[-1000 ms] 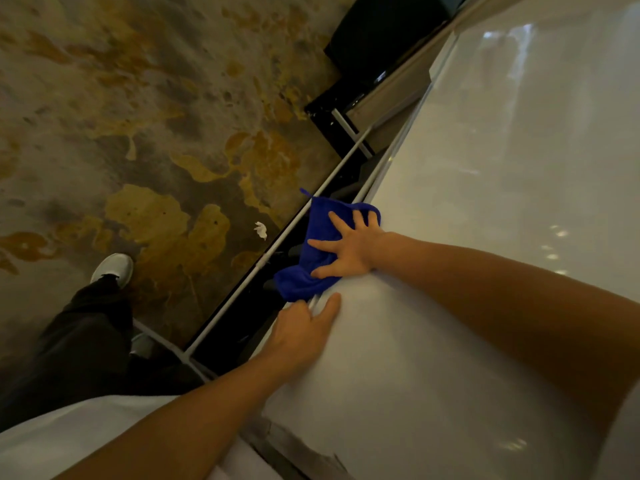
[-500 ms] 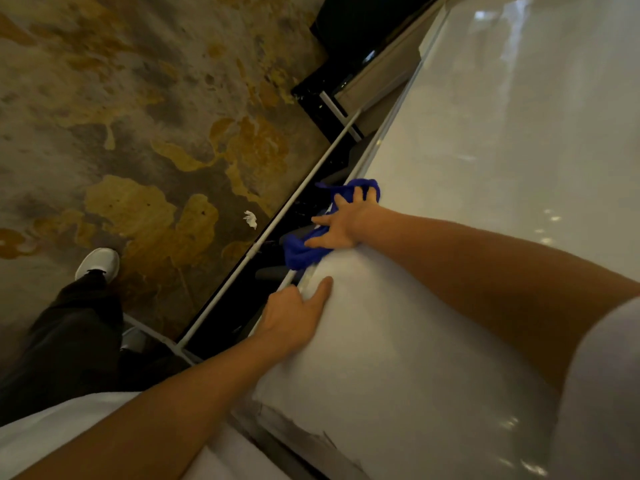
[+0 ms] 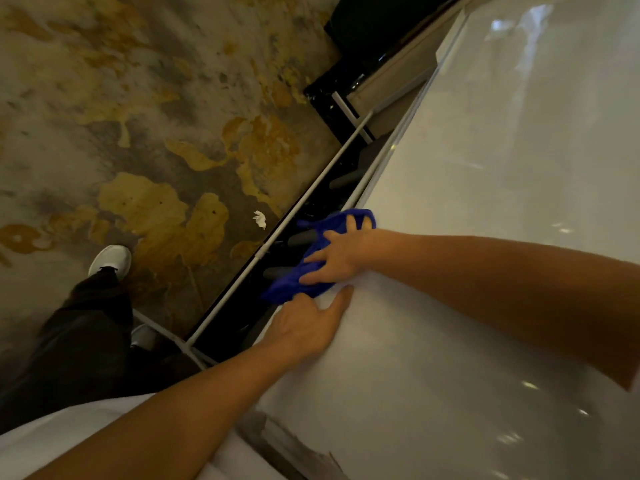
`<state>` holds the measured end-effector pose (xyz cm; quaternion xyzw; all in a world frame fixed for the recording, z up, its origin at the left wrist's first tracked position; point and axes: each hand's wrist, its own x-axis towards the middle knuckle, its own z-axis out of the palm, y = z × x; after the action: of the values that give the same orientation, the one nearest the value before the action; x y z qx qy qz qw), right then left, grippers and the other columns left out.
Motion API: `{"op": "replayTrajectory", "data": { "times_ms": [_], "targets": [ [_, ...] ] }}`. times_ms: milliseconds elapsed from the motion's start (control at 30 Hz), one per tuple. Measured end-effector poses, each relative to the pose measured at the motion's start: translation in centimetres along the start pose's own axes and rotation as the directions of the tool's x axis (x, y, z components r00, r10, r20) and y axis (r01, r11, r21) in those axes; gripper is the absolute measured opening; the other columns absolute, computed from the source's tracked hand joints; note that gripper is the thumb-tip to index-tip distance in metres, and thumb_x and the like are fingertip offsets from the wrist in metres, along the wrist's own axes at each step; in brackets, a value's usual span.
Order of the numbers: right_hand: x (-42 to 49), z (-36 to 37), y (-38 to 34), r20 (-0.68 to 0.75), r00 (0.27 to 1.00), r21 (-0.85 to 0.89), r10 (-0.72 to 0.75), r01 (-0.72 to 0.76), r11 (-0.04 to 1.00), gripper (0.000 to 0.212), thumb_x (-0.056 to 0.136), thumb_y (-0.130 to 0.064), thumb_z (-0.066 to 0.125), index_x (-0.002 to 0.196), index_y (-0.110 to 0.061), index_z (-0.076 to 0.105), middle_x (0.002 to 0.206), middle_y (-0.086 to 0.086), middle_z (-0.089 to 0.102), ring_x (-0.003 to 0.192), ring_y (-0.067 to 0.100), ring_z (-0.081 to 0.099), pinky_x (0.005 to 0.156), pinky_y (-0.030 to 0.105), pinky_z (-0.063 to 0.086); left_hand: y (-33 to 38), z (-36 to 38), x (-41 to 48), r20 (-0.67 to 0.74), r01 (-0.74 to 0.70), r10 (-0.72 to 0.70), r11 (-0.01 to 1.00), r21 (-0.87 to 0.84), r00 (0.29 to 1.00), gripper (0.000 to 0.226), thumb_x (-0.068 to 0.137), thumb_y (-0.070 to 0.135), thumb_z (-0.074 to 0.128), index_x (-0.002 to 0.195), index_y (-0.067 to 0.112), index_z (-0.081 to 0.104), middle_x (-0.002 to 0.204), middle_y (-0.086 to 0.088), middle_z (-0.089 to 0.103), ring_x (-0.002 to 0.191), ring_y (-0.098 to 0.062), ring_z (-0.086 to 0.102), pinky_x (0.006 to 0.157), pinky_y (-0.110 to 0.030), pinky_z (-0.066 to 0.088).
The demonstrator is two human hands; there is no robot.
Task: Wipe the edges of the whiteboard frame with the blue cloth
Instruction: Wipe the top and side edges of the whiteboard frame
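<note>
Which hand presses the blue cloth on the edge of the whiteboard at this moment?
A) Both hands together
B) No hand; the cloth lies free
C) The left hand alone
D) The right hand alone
D: the right hand lies spread on the blue cloth at the whiteboard edge, while the left hand rests flat on the board beside the cloth.

My blue cloth (image 3: 317, 261) lies bunched over the lower edge of the whiteboard frame (image 3: 374, 174), draping off it, while the glossy white whiteboard (image 3: 485, 202) stretches beyond that edge.
</note>
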<state>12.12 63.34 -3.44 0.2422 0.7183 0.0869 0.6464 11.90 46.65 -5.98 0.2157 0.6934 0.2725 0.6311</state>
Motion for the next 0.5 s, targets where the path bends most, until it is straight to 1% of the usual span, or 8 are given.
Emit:
{"op": "replayTrajectory", "data": {
  "times_ms": [67, 167, 200, 233, 333, 367, 433, 500],
  "targets": [
    [0.2, -1.0, 1.8, -0.044, 0.998, 0.031, 0.052, -0.051, 0.998, 0.098, 0.057, -0.101, 0.014, 0.146, -0.06, 0.011, 0.166, -0.001, -0.001, 0.143, 0.054, -0.014, 0.104, 0.074, -0.012, 0.0, 0.1, -0.3, -0.003, 0.017, -0.017, 1.0, 0.007, 1.0, 0.128, 0.056, 0.101, 0.022, 0.141, 0.007, 0.041, 0.139, -0.016, 0.053, 0.119, -0.035, 0.055, 0.088, -0.041, 0.043],
    [0.1, -2.6, 4.8, -0.069, 0.971, 0.06, 0.229, -0.226, 0.972, 0.092, 0.069, -0.094, 0.02, 0.151, -0.052, 0.011, 0.166, 0.006, -0.003, 0.142, 0.055, -0.014, 0.107, 0.073, -0.008, 0.8, 0.0, -0.2, 0.01, 0.01, -0.01, 1.0, -0.005, 1.0, 0.129, 0.054, 0.102, 0.022, 0.141, 0.008, 0.038, 0.136, -0.015, 0.054, 0.116, -0.034, 0.056, 0.079, -0.037, 0.039],
    [0.0, -2.4, 4.3, -0.082, 0.969, 0.045, 0.234, -0.231, 0.972, 0.093, 0.071, -0.093, 0.021, 0.152, -0.049, 0.01, 0.165, 0.007, -0.002, 0.142, 0.055, -0.014, 0.108, 0.073, -0.008, 0.9, -0.1, -0.1, 0.018, 0.004, -0.004, 1.0, -0.014, 1.0, 0.129, 0.054, 0.101, 0.023, 0.142, 0.008, 0.037, 0.137, -0.015, 0.053, 0.117, -0.035, 0.055, 0.08, -0.037, 0.039],
    [0.1, -2.0, 3.1, -0.094, 0.977, 0.023, 0.194, -0.192, 0.981, 0.094, 0.07, -0.093, 0.021, 0.153, -0.048, 0.011, 0.165, 0.008, 0.0, 0.143, 0.054, -0.014, 0.109, 0.071, -0.008, 0.8, -0.1, -0.1, 0.024, 0.003, -0.002, 1.0, -0.023, 1.0, 0.129, 0.055, 0.101, 0.024, 0.143, 0.008, 0.037, 0.139, -0.015, 0.052, 0.119, -0.035, 0.054, 0.083, -0.038, 0.04],
    [-0.1, -0.1, -0.8, -0.086, 0.996, -0.028, -0.032, 0.029, 0.999, 0.093, 0.071, -0.093, 0.02, 0.152, -0.048, 0.015, 0.165, 0.006, 0.006, 0.144, 0.051, -0.014, 0.111, 0.068, -0.006, 0.1, -0.3, -0.2, 0.054, 0.021, -0.018, 0.998, -0.055, 0.998, 0.126, 0.057, 0.099, 0.026, 0.143, 0.007, 0.038, 0.143, -0.015, 0.05, 0.123, -0.036, 0.052, 0.095, -0.041, 0.044],
    [0.1, -0.1, -0.5, -0.094, 0.994, -0.02, -0.058, 0.056, 0.998, 0.092, 0.071, -0.093, 0.02, 0.152, -0.048, 0.016, 0.165, 0.005, 0.006, 0.145, 0.049, -0.013, 0.112, 0.067, -0.006, 0.0, -0.3, -0.1, 0.074, 0.024, -0.02, 0.998, -0.065, 0.997, 0.127, 0.058, 0.098, 0.027, 0.145, 0.007, 0.036, 0.145, -0.015, 0.049, 0.125, -0.036, 0.051, 0.099, -0.042, 0.044],
    [0.2, -0.4, 2.1, -0.131, 0.991, 0.015, 0.007, -0.005, 1.0, 0.092, 0.071, -0.093, 0.02, 0.152, -0.049, 0.015, 0.166, 0.005, 0.003, 0.145, 0.049, -0.014, 0.112, 0.067, -0.007, 0.5, -0.2, 0.4, 0.124, 0.022, -0.012, 0.997, -0.077, 0.992, 0.129, 0.058, 0.098, 0.028, 0.149, 0.008, 0.028, 0.148, -0.015, 0.045, 0.128, -0.036, 0.049, 0.103, -0.044, 0.042],
    [0.1, -0.9, 5.3, -0.135, 0.983, 0.048, 0.125, -0.12, 0.992, 0.093, 0.071, -0.094, 0.019, 0.152, -0.049, 0.012, 0.166, 0.005, 0.0, 0.144, 0.052, -0.015, 0.111, 0.069, -0.008, 1.3, 0.1, 0.7, 0.179, 0.041, -0.031, 0.998, -0.051, 0.983, 0.131, 0.057, 0.1, 0.03, 0.15, 0.009, 0.024, 0.148, -0.016, 0.044, 0.128, -0.036, 0.049, 0.1, -0.044, 0.042]
  ]
}}
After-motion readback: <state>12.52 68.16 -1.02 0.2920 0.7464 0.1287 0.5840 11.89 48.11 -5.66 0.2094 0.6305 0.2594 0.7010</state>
